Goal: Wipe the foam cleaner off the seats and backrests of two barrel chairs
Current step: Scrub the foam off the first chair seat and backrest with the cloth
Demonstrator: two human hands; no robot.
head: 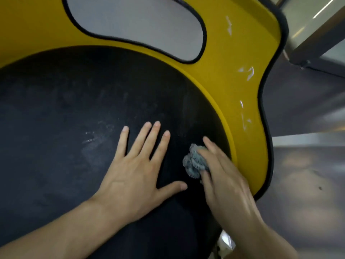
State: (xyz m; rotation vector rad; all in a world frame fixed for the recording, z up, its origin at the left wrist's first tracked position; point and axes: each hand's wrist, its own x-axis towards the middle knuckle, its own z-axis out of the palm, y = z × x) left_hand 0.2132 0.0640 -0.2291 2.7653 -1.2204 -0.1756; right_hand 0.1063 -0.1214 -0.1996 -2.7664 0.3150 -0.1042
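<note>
A barrel chair fills the view: a round black seat point(78, 113) ringed by a yellow backrest point(233, 58) with black edge trim and a large cut-out. Faint whitish smears lie on the seat near its middle, and small white foam streaks point(248, 72) dot the backrest on the right. My left hand point(138, 169) lies flat on the seat, fingers spread and straight. My right hand point(224, 176) holds a crumpled grey cloth point(194, 163) and presses it on the seat's right side, close to the backrest.
Grey floor point(302, 174) runs along the right of the chair. At the top right stands a dark frame or post point(317, 45) with a glass-like panel. Something pale shows under the seat's front edge point(225, 240).
</note>
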